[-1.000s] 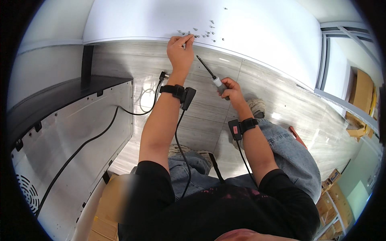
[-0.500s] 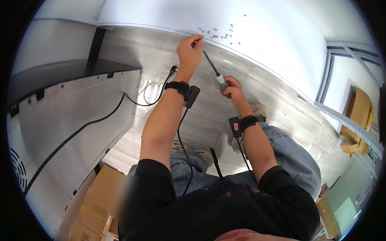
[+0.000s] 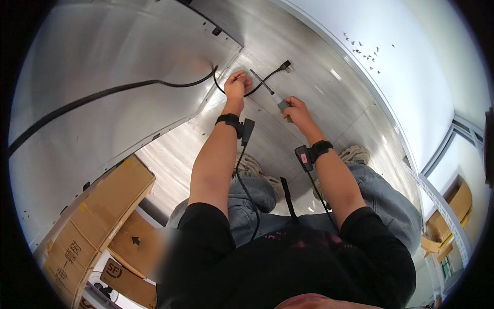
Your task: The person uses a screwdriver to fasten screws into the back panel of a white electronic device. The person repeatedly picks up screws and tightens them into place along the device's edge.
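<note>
My right hand (image 3: 297, 112) is wrapped round the grey handle of a screwdriver (image 3: 265, 86), whose dark shaft slants up and left. Close to the screwdriver's tip is my left hand (image 3: 236, 86), its fingertips pinched together. Whatever sits between those fingertips is too small to make out. Both hands are in the air over the floor, beside the large metal cabinet (image 3: 134, 62). On the white tabletop (image 3: 411, 77) at the upper right lie several small dark pieces that look like screws (image 3: 368, 55).
A black power cable (image 3: 103, 91) runs across the cabinet and ends in a plug (image 3: 285, 65) just beyond my hands. Cardboard boxes (image 3: 98, 216) are stacked at the lower left. A metal frame (image 3: 447, 211) and another carton (image 3: 455, 211) stand at the right.
My view and body have turned left, from the white tabletop toward the metal cabinet. The left hand has moved away from the small pieces, still pinched; the screwdriver has come along in the right.
</note>
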A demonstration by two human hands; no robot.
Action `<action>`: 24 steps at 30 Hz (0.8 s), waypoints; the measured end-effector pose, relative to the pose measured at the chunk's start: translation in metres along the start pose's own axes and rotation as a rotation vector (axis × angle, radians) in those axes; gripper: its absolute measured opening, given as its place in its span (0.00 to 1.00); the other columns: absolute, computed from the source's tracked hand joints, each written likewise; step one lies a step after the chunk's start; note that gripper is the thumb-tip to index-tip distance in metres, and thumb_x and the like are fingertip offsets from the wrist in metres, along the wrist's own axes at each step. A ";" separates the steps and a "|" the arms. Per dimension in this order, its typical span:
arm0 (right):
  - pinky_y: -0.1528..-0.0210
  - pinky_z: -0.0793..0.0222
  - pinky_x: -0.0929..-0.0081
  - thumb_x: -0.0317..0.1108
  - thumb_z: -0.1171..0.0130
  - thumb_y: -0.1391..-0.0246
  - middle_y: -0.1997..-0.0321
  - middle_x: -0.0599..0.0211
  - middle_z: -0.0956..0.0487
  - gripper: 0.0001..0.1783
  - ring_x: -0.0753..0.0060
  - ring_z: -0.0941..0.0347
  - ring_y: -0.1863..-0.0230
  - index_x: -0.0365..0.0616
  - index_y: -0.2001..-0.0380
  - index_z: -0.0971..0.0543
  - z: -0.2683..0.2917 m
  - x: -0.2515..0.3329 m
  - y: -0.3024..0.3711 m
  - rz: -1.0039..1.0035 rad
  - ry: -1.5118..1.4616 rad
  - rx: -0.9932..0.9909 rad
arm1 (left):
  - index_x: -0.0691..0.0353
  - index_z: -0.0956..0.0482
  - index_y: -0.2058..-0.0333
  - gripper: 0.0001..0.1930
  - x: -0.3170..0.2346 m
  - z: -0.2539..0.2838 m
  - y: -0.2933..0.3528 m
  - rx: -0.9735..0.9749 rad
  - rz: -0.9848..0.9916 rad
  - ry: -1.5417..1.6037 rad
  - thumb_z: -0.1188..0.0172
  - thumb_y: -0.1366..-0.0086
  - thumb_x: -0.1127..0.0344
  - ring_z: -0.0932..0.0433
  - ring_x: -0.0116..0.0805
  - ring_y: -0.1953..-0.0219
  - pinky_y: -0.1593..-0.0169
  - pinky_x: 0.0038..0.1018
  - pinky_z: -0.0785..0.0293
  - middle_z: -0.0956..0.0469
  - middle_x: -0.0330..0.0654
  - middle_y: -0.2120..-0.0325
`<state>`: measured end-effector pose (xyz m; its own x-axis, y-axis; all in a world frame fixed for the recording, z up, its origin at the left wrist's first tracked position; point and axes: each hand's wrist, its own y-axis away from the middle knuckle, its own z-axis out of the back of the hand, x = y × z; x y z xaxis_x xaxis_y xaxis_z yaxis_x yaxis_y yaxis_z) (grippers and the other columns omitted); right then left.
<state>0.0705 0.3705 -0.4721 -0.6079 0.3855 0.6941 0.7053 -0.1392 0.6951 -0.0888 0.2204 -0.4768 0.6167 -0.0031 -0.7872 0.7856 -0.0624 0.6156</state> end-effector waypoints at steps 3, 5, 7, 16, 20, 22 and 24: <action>0.75 0.37 0.75 0.23 0.46 0.63 0.72 0.65 0.28 0.18 0.75 0.33 0.75 0.36 0.62 0.28 -0.014 0.003 -0.004 -0.016 0.012 -0.007 | 0.67 0.23 0.63 0.10 0.008 0.038 0.003 0.023 0.039 -0.291 0.45 0.39 0.66 0.23 0.32 0.75 0.71 0.25 0.25 0.22 0.43 0.73; 0.76 0.37 0.76 0.24 0.46 0.62 0.73 0.65 0.27 0.17 0.75 0.33 0.76 0.36 0.62 0.27 -0.016 0.007 -0.007 -0.009 0.078 -0.034 | 0.68 0.22 0.68 0.14 0.006 0.054 0.012 0.037 0.154 -0.551 0.43 0.40 0.59 0.22 0.33 0.78 0.73 0.26 0.25 0.21 0.44 0.76; 0.76 0.37 0.76 0.24 0.47 0.61 0.74 0.66 0.27 0.16 0.76 0.33 0.76 0.37 0.63 0.27 -0.014 0.012 -0.010 0.012 0.178 -0.078 | 0.66 0.22 0.76 0.18 -0.009 0.057 0.023 -0.004 0.320 -0.882 0.43 0.42 0.53 0.23 0.33 0.81 0.75 0.26 0.27 0.22 0.42 0.81; 0.77 0.36 0.77 0.27 0.44 0.58 0.70 0.64 0.24 0.24 0.76 0.31 0.76 0.37 0.53 0.28 -0.034 0.024 -0.020 -0.034 0.178 0.040 | 0.66 0.24 0.65 0.14 0.000 0.058 -0.021 0.110 0.162 -0.495 0.44 0.38 0.59 0.22 0.35 0.72 0.66 0.30 0.24 0.21 0.43 0.70; 0.77 0.35 0.77 0.28 0.43 0.54 0.68 0.65 0.24 0.25 0.76 0.31 0.75 0.38 0.49 0.29 -0.044 0.031 -0.027 -0.039 0.178 0.056 | 0.61 0.31 0.54 0.13 -0.014 0.029 -0.021 0.101 0.238 -0.030 0.48 0.34 0.63 0.22 0.37 0.63 0.57 0.32 0.26 0.24 0.42 0.62; 0.77 0.35 0.75 0.28 0.43 0.53 0.66 0.65 0.25 0.27 0.75 0.31 0.75 0.39 0.47 0.31 -0.044 0.032 -0.032 -0.025 0.156 0.080 | 0.60 0.30 0.54 0.13 -0.012 0.028 -0.026 0.085 0.235 0.006 0.47 0.34 0.62 0.22 0.37 0.63 0.58 0.32 0.25 0.24 0.41 0.63; 0.75 0.36 0.77 0.31 0.42 0.50 0.65 0.68 0.26 0.28 0.78 0.31 0.73 0.42 0.44 0.32 -0.041 0.029 -0.038 -0.061 0.195 0.090 | 0.59 0.30 0.55 0.13 -0.010 0.028 -0.032 0.059 0.236 0.025 0.47 0.35 0.61 0.22 0.37 0.63 0.58 0.33 0.25 0.24 0.40 0.64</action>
<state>0.0111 0.3495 -0.4703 -0.7033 0.2060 0.6804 0.6894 -0.0360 0.7235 -0.1218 0.1949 -0.4897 0.7841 -0.0001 -0.6206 0.6160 -0.1215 0.7783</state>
